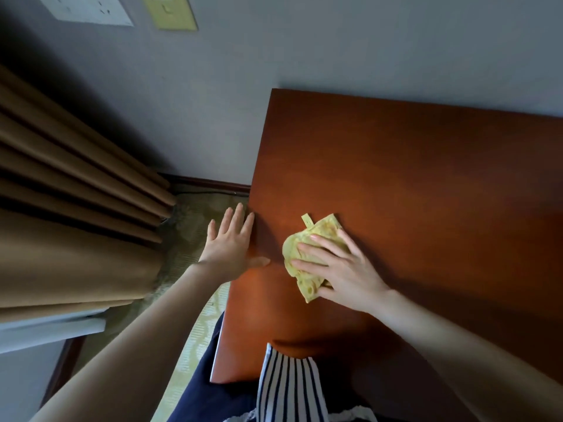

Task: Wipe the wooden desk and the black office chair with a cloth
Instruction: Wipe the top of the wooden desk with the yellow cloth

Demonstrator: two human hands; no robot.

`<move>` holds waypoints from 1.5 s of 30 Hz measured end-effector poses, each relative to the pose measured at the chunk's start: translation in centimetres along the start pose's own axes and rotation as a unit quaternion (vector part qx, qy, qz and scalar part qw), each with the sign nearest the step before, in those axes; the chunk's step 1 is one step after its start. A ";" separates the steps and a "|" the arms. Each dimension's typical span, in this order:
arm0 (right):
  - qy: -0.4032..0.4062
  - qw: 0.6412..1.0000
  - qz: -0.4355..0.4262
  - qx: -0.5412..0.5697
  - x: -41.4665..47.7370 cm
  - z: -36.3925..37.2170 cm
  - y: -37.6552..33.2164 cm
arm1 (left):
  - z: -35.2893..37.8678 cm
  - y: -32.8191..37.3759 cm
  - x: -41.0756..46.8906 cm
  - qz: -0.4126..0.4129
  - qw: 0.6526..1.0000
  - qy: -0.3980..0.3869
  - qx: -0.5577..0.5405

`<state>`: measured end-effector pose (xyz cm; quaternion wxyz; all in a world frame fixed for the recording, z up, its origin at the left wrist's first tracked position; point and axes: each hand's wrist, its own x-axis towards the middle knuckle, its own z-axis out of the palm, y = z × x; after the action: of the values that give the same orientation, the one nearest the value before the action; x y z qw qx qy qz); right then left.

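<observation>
A reddish-brown wooden desk [411, 178] fills the right half of the head view, set against a grey wall. A crumpled yellow cloth [307, 254] lies on it near the left edge. My right hand [341, 269] presses flat on the cloth with fingers spread and straight. At the desk's left edge my left hand [231, 242] has straight fingers, its thumb resting on the desktop and its fingers hanging past the edge. The black office chair is out of sight.
Brown curtains [70, 208] hang at the left, close to the desk's side. Patterned carpet [195, 226] shows between them. A wall plate [170, 10] and a white panel [88, 7] sit high on the wall. My striped top [286, 388] touches the desk's near edge.
</observation>
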<state>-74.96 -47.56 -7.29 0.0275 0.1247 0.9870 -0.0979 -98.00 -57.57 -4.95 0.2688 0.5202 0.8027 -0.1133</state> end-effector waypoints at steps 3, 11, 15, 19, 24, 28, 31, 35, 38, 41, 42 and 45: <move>0.005 1.000 0.019 -0.017 -0.7 -0.6 2.5 | -0.7 1.5 1.7 0.026 0.996 -0.010 0.083; -0.007 0.995 0.099 -0.023 1.9 -1.5 8.9 | -1.1 3.7 4.3 0.002 0.988 -0.018 0.153; -0.003 0.989 0.148 -0.023 5.4 -1.7 11.7 | -0.8 3.9 4.3 -0.003 0.988 -0.007 0.153; 0.028 0.975 0.220 -0.012 11.0 -2.2 14.1 | -0.5 4.0 4.3 -0.004 0.989 0.000 0.148; 0.042 0.947 0.312 0.062 19.1 -2.8 15.2 | -0.3 3.7 4.3 0.001 0.990 0.010 0.142; 0.041 0.937 0.334 0.090 23.7 -2.9 13.8 | 0.0 3.5 4.4 0.008 0.991 0.008 0.131; 0.042 0.954 0.288 0.079 25.2 -2.6 11.2 | 0.1 3.3 4.5 0.009 0.992 0.004 0.123; 0.052 0.978 0.191 0.068 23.3 -1.8 7.9 | -0.1 3.3 4.6 0.002 0.992 -0.005 0.122; 0.052 0.987 0.142 0.052 19.5 -1.3 6.8 | -0.4 3.4 4.6 0.000 0.991 -0.012 0.134; 0.041 0.990 0.131 0.037 15.2 -1.0 6.9 | -0.8 3.5 4.5 0.000 0.989 -0.012 0.149; 0.039 0.989 0.135 0.036 13.3 -1.1 7.2 | -0.8 3.8 4.3 0.001 0.988 -0.012 0.154; 0.053 0.984 0.166 0.046 8.6 -1.3 8.8 | -1.3 3.8 4.3 0.000 0.984 -0.014 0.176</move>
<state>-81.13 -36.88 -8.32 -0.0146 0.2932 0.9470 -0.1302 -96.34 -52.03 -5.83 0.1839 0.5582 0.7661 -0.2602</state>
